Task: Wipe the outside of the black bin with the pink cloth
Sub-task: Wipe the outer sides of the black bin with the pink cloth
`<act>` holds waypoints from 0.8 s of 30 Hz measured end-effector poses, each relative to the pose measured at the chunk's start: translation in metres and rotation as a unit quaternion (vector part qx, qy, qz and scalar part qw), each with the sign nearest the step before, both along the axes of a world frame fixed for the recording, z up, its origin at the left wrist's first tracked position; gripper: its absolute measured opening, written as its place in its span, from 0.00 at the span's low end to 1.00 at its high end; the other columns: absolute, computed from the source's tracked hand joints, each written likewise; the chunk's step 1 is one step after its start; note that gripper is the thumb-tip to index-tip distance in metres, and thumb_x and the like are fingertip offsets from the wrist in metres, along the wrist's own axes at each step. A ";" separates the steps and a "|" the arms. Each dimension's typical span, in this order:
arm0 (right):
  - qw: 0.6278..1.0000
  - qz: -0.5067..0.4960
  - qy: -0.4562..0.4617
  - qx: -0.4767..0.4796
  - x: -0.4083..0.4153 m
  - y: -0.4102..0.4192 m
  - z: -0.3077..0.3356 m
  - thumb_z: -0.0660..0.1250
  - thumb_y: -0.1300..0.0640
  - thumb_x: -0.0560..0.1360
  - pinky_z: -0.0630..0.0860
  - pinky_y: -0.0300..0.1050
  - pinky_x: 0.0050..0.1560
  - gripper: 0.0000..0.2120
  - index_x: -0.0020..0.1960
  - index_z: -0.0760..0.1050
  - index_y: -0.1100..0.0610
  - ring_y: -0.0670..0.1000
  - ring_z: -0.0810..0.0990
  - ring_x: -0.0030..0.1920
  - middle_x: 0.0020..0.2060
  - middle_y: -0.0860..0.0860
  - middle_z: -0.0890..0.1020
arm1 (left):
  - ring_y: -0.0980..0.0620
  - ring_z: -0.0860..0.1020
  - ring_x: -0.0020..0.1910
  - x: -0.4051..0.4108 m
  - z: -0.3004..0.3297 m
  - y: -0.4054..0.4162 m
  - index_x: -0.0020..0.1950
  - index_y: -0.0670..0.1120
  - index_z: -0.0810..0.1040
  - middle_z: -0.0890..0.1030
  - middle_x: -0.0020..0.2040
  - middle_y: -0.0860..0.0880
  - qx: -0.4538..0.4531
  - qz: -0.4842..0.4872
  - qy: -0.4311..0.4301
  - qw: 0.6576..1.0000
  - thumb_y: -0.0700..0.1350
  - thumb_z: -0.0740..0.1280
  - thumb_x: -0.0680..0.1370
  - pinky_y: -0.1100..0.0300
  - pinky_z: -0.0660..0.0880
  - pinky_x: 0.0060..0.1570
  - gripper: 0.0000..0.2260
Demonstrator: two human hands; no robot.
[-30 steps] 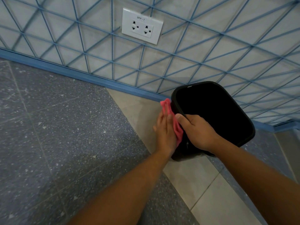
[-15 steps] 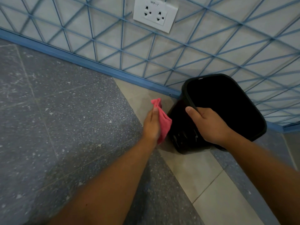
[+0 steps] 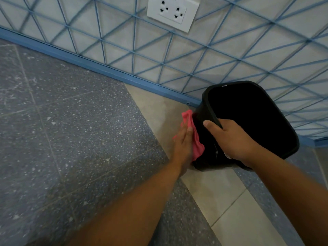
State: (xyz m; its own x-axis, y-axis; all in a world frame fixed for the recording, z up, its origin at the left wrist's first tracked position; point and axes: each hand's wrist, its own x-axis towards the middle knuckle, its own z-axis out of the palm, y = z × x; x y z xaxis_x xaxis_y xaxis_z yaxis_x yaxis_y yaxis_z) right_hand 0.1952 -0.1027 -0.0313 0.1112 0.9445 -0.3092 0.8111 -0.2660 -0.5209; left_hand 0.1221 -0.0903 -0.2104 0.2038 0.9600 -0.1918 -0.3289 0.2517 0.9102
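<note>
The floor (image 3: 62, 139) fills the lower left, from about 6 to 10 o'clock: dark grey speckled tiles, with a band of pale beige tiles running diagonally from the middle down toward 5 o'clock. The wall (image 3: 230, 50) takes the top, from 10 to 3 o'clock, pale with a lattice of blue lines forming triangles, and a blue skirting (image 3: 88, 65) runs along its foot. A white double socket (image 3: 173, 12) sits on the wall at 12 o'clock.

The bin (image 3: 248, 119) stands at about 3 o'clock from centre, on the pale tiles, close to the skirting and tilted so that its dark opening faces the camera. Its rim is a rounded rectangle; the inside is too dark to read.

The right hand (image 3: 232, 141) grips the bin's near rim at its 7 o'clock side: the thumb lies along the outside wall and the fingers curl over the edge into the opening.

The left hand (image 3: 183, 146) is at 9 o'clock of the bin, fingers straight and together, pressing the cloth (image 3: 192, 134) flat against the bin's outer left wall. The cloth is pink and crumpled; it sticks out above the fingertips toward 12 o'clock and hangs below the palm at 5 o'clock, sandwiched between hand and bin.
</note>
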 end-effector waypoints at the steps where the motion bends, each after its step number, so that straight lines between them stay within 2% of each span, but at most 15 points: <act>1: 1.000 -0.001 0.000 -0.002 0.000 0.000 0.000 0.57 0.45 0.80 0.78 0.58 0.52 0.21 0.49 0.79 0.61 0.60 0.82 0.45 0.43 0.61 0.83 | 0.54 0.62 0.85 0.001 -0.013 -0.002 0.86 0.59 0.59 0.63 0.86 0.56 0.000 -0.010 -0.004 1.000 0.63 0.56 0.86 0.45 0.58 0.85 0.28; 3: 1.000 -0.003 -0.004 -0.006 0.000 0.000 0.001 0.57 0.45 0.80 0.78 0.57 0.51 0.21 0.47 0.79 0.60 0.59 0.82 0.43 0.41 0.61 0.83 | 0.51 0.61 0.85 -0.001 -0.025 -0.001 0.87 0.59 0.55 0.61 0.86 0.54 -0.061 -0.021 -0.039 0.997 0.62 0.55 0.87 0.44 0.59 0.85 0.28; 4: 1.000 -0.006 -0.005 -0.007 -0.001 0.000 0.001 0.57 0.44 0.80 0.78 0.57 0.50 0.21 0.46 0.78 0.61 0.60 0.81 0.42 0.40 0.62 0.82 | 0.48 0.69 0.81 -0.003 -0.023 0.002 0.87 0.58 0.57 0.68 0.83 0.50 -0.099 -0.032 -0.052 0.993 0.61 0.55 0.87 0.44 0.67 0.81 0.27; 5: 1.000 -0.010 -0.006 -0.006 -0.001 0.000 0.001 0.57 0.44 0.80 0.77 0.57 0.50 0.22 0.46 0.78 0.62 0.61 0.81 0.43 0.41 0.63 0.82 | 0.46 0.78 0.70 -0.006 -0.016 0.008 0.85 0.58 0.63 0.78 0.73 0.48 -0.128 -0.027 -0.065 0.989 0.62 0.55 0.87 0.48 0.77 0.70 0.26; 6: 1.000 -0.013 -0.003 -0.004 0.000 0.001 0.001 0.57 0.44 0.80 0.77 0.58 0.50 0.22 0.46 0.78 0.62 0.62 0.81 0.43 0.41 0.63 0.82 | 0.49 0.82 0.56 -0.006 -0.007 0.012 0.82 0.58 0.69 0.83 0.60 0.49 -0.128 -0.022 -0.047 0.990 0.63 0.55 0.87 0.55 0.81 0.56 0.24; 7: 1.000 -0.016 0.003 -0.002 0.000 0.001 0.000 0.57 0.44 0.80 0.78 0.59 0.51 0.23 0.47 0.78 0.63 0.63 0.82 0.44 0.43 0.64 0.82 | 0.52 0.82 0.49 -0.004 0.004 0.012 0.79 0.58 0.74 0.85 0.54 0.51 -0.109 -0.014 -0.028 0.994 0.62 0.56 0.87 0.60 0.81 0.50 0.22; 8: 1.000 -0.019 0.009 0.000 0.000 0.002 0.001 0.57 0.44 0.80 0.78 0.61 0.51 0.23 0.48 0.78 0.63 0.63 0.82 0.45 0.44 0.64 0.83 | 0.52 0.84 0.54 -0.002 0.013 0.007 0.79 0.57 0.74 0.86 0.58 0.53 -0.089 -0.007 -0.017 0.996 0.59 0.55 0.88 0.61 0.81 0.56 0.21; 9: 1.000 -0.019 0.012 -0.001 0.000 0.003 0.001 0.57 0.44 0.79 0.79 0.61 0.52 0.22 0.49 0.78 0.63 0.63 0.82 0.45 0.44 0.64 0.83 | 0.49 0.81 0.67 -0.002 0.018 0.000 0.82 0.55 0.71 0.83 0.70 0.52 -0.071 -0.004 -0.018 0.997 0.57 0.55 0.89 0.57 0.78 0.69 0.22; 10: 1.000 -0.019 0.012 -0.002 0.000 0.003 0.001 0.57 0.44 0.79 0.79 0.61 0.51 0.22 0.49 0.78 0.63 0.63 0.82 0.45 0.44 0.64 0.83 | 0.49 0.74 0.78 -0.002 0.018 -0.005 0.85 0.54 0.65 0.75 0.80 0.50 -0.042 -0.013 -0.015 0.999 0.56 0.55 0.89 0.50 0.71 0.79 0.23; 11: 1.000 -0.018 0.008 -0.004 0.001 0.002 0.001 0.57 0.45 0.79 0.79 0.60 0.51 0.22 0.48 0.78 0.63 0.62 0.82 0.44 0.43 0.63 0.83 | 0.49 0.68 0.82 -0.003 0.015 -0.009 0.86 0.54 0.61 0.68 0.84 0.49 -0.019 -0.026 -0.018 0.999 0.56 0.55 0.88 0.46 0.65 0.83 0.25; 13: 1.000 -0.017 0.002 -0.007 0.001 0.001 0.001 0.57 0.45 0.80 0.78 0.58 0.50 0.22 0.47 0.78 0.63 0.61 0.82 0.43 0.42 0.64 0.82 | 0.50 0.63 0.85 -0.004 0.000 -0.005 0.88 0.53 0.56 0.63 0.86 0.49 -0.024 -0.021 -0.012 0.999 0.55 0.55 0.87 0.43 0.60 0.85 0.28; 15: 1.000 -0.016 0.008 -0.005 0.000 0.001 0.000 0.57 0.45 0.80 0.79 0.58 0.51 0.21 0.49 0.78 0.62 0.61 0.82 0.44 0.43 0.63 0.83 | 0.51 0.63 0.85 -0.005 0.004 0.001 0.88 0.53 0.56 0.62 0.86 0.50 -0.032 0.000 0.010 0.999 0.59 0.55 0.85 0.43 0.60 0.85 0.31; 17: 1.000 -0.013 0.021 -0.004 0.000 0.002 -0.001 0.57 0.45 0.80 0.79 0.59 0.53 0.20 0.51 0.79 0.60 0.60 0.82 0.45 0.45 0.62 0.83 | 0.53 0.63 0.85 -0.001 0.009 -0.005 0.87 0.57 0.57 0.63 0.86 0.53 0.007 0.017 0.058 0.998 0.61 0.55 0.86 0.43 0.61 0.85 0.29; 20: 1.000 -0.011 0.021 -0.003 0.001 0.002 0.000 0.57 0.45 0.80 0.79 0.59 0.53 0.20 0.50 0.79 0.60 0.58 0.83 0.45 0.44 0.60 0.84 | 0.47 0.62 0.86 0.007 -0.009 -0.019 0.88 0.54 0.56 0.63 0.86 0.48 0.059 0.006 0.053 0.997 0.57 0.55 0.87 0.38 0.60 0.84 0.28; 24: 1.000 -0.010 0.015 0.000 0.003 0.002 -0.003 0.57 0.44 0.79 0.79 0.60 0.52 0.21 0.50 0.79 0.61 0.59 0.83 0.44 0.43 0.61 0.84 | 0.48 0.66 0.84 0.000 -0.001 0.002 0.86 0.51 0.61 0.67 0.85 0.48 -0.005 0.022 0.029 0.999 0.64 0.57 0.84 0.41 0.62 0.84 0.33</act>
